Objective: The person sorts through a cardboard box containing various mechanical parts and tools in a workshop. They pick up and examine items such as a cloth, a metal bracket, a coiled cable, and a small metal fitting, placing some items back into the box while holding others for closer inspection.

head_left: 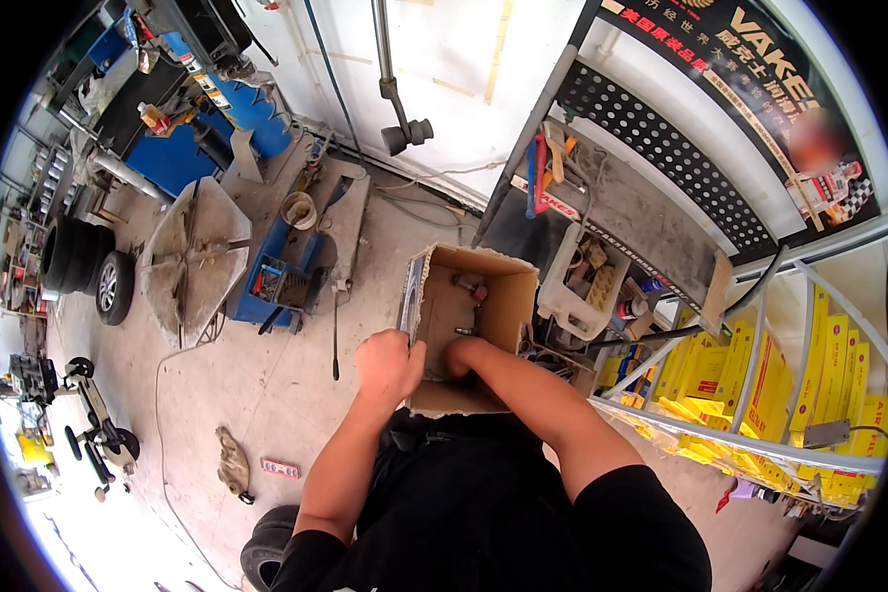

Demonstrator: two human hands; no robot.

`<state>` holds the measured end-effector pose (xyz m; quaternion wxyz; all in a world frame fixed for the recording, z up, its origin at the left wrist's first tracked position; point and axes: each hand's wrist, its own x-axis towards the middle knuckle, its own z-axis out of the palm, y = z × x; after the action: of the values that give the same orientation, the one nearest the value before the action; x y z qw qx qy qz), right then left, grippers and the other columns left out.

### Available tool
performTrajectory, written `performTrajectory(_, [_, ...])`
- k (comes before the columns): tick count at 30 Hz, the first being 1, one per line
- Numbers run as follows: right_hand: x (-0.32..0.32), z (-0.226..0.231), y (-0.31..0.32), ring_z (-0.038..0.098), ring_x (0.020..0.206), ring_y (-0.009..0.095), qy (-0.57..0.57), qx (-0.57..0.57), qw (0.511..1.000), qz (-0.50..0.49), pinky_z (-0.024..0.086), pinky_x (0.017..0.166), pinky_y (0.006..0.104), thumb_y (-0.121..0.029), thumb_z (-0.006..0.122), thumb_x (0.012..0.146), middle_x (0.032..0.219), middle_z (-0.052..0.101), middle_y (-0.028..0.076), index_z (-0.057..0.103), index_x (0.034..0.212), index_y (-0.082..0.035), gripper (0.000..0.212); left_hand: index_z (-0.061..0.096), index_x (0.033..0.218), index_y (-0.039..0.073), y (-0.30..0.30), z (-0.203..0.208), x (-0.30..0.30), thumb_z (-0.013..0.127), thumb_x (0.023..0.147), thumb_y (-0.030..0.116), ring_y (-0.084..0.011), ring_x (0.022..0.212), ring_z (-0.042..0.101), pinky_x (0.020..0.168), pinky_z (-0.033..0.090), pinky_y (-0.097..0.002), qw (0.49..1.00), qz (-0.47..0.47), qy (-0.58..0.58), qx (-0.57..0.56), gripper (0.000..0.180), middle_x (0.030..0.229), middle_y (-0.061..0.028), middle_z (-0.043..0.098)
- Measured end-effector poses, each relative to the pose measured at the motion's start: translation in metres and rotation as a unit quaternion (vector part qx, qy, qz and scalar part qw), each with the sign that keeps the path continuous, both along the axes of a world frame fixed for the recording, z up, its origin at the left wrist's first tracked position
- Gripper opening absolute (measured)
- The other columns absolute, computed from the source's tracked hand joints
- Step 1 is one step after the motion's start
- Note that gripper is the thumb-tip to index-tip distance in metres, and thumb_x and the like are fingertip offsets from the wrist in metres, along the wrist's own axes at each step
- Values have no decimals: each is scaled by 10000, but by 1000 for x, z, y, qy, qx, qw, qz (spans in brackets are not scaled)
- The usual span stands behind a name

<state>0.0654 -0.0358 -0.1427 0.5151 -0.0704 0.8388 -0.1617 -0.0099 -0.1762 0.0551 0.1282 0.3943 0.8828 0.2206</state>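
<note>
An open cardboard box (508, 301) with ragged torn edges is in front of my body. My left hand (387, 365) is closed on the near part of its left wall, the thumb side toward the opening. Down inside the box is my right hand (460, 357), near the bottom; its fingers are mostly hidden, so I cannot see what they hold, if anything. A small reddish-and-metal part (474, 290) lies toward the far side of the box floor. Closer to my right hand is another small dark metal piece (466, 332).
On the right, a grey bench (651, 212) carries tools and a plastic tray (574, 316); nearer stands a rack of yellow boxes (730, 370). Ahead left is a tyre-changing machine (195, 261). Tyres (115, 286), a rag (233, 462) and a thin hose (158, 414) lie on the floor.
</note>
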Motion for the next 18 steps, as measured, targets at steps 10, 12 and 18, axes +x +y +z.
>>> performTrajectory(10, [-13,26,4,648,984,320,87,53,985,-141,528,820,400,-147,618,712,1033,684,150,740,911,-87,241,592,581,-25,1,3,-11,565,766,254,-415,631,603,626,499,-477,1000,18,-2,-11,336,644,-246,589])
performTrajectory(12, [-17,35,0,656,962,315,114,57,977,-170,532,813,404,-156,618,714,1015,687,153,738,900,-79,234,587,574,-24,1,4,-13,568,764,254,-417,625,601,622,499,-478,1000,24,-1,-9,337,634,-247,584])
performTrajectory(18, [-27,40,-5,662,903,332,148,27,976,-157,529,789,421,-218,606,723,956,685,178,732,853,-50,247,531,544,-32,-1,4,-18,586,742,227,-449,600,564,565,456,-501,998,32,18,45,331,587,-259,536])
